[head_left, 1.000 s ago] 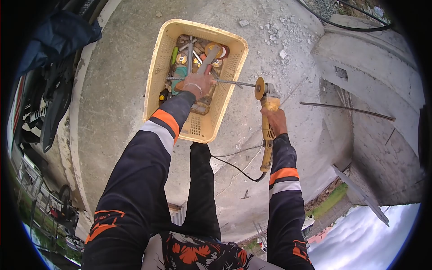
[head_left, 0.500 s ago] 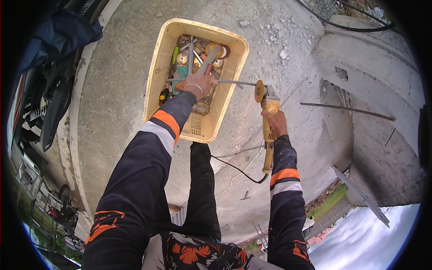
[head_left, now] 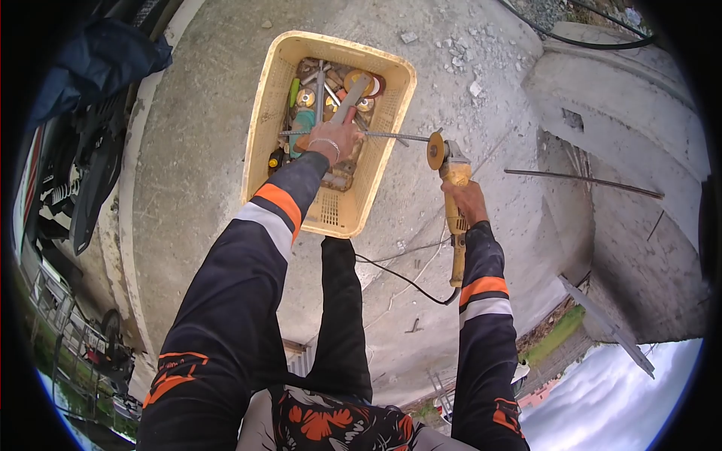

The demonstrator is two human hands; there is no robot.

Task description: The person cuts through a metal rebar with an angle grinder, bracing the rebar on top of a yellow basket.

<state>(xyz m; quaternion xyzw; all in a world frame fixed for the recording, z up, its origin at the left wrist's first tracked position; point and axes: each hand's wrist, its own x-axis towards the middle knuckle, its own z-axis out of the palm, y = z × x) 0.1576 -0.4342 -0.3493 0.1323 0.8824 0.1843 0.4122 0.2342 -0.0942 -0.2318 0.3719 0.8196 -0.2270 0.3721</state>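
Note:
My left hand (head_left: 336, 140) is closed around a ribbed steel rod (head_left: 389, 136) above a yellow plastic crate (head_left: 256, 150). The rod lies crosswise, and its right part reaches out past the crate's rim. My right hand (head_left: 468, 200) grips the body of a yellow angle grinder (head_left: 457, 225). The grinder's orange-brown cutting disc (head_left: 435, 151) stands on edge right at the rod's outer end. Inside the crate, just beyond my left fingers, are a hand tool with a red handle (head_left: 345, 114), several round discs (head_left: 305, 98) and a teal item (head_left: 302, 124).
A black cord (head_left: 406, 279) runs from the grinder's tail across the concrete ground (head_left: 203, 113). Another rod (head_left: 583, 180) projects at the right near a concrete block (head_left: 602, 90). Rubble (head_left: 475, 89) lies beyond the crate. A motorcycle (head_left: 90, 173) stands at the left.
My right hand and the grinder have shifted slightly right, the grinder's tail swinging outward with its cord. My left hand keeps its hold on the rod, nearly still.

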